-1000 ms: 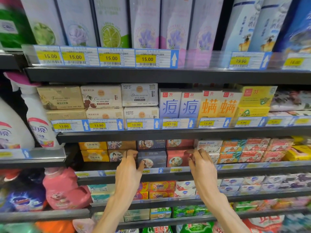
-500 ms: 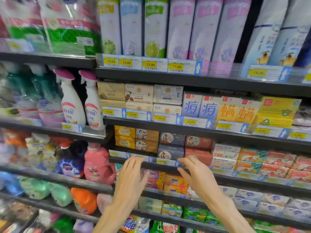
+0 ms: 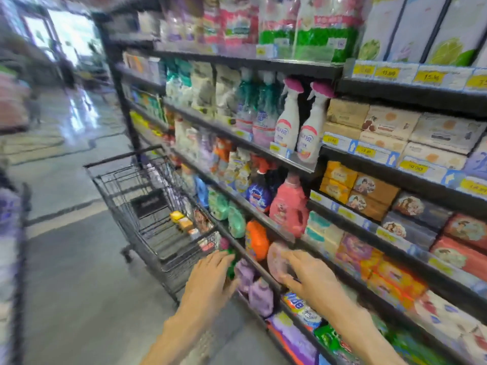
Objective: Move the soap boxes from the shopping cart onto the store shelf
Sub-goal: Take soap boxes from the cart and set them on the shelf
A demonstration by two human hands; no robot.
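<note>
Though blur smears everything, both hands, left (image 3: 210, 272) and right (image 3: 309, 272), reach out open and empty, while soap boxes (image 3: 181, 221) lie in the cart (image 3: 147, 206) far left of the shelf (image 3: 369, 227).

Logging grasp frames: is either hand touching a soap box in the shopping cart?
Apart. The head view shows both the left hand and right hand empty, with open floor of the shopping cart separating them from the soap boxes.

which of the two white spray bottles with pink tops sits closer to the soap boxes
The right-hand spray bottle, right beside the stacked tan soap boxes at the shelf's end; the other spray bottle stands on its far side, toward the cart.
</note>
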